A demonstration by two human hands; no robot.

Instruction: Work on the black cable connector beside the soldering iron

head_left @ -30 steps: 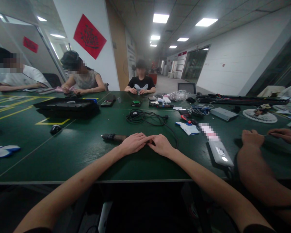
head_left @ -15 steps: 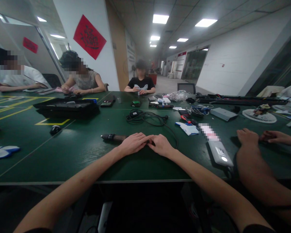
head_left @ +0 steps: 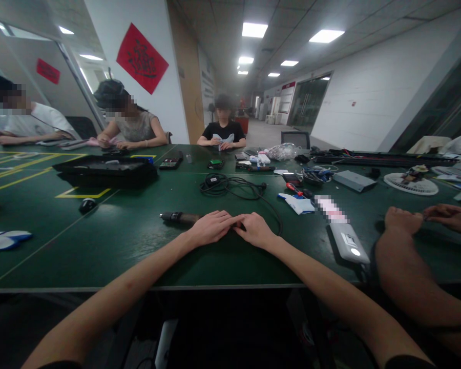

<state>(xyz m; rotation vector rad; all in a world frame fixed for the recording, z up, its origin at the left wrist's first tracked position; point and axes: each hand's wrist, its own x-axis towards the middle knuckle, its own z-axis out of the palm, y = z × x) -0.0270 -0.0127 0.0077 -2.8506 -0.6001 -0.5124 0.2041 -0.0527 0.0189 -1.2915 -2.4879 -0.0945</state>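
A corded electric screwdriver (head_left: 179,218), with a dark tip and brownish body, lies along the table and points left. My left hand (head_left: 213,227) covers its rear part, palm down, fingers over the body and the index finger reaching toward my other hand. My right hand (head_left: 255,229) is closed, thumb and fingers pinched together where the tool's black cable (head_left: 281,218) comes in from behind. The two hands touch at the fingertips. The tool's tail end and what exactly sits in the right pinch are mostly hidden.
A coiled cable with an adapter (head_left: 214,179) lies beyond my hands. At left are a black tray (head_left: 105,166) and a mouse (head_left: 87,205). On the right are a white glove (head_left: 299,203), a grey-white device (head_left: 349,245) and a co-worker's hands (head_left: 403,220). Other people sit across.
My hands stay nearly still; the dark bit between them shows a little less. The co-worker's hands at right have shifted slightly right.
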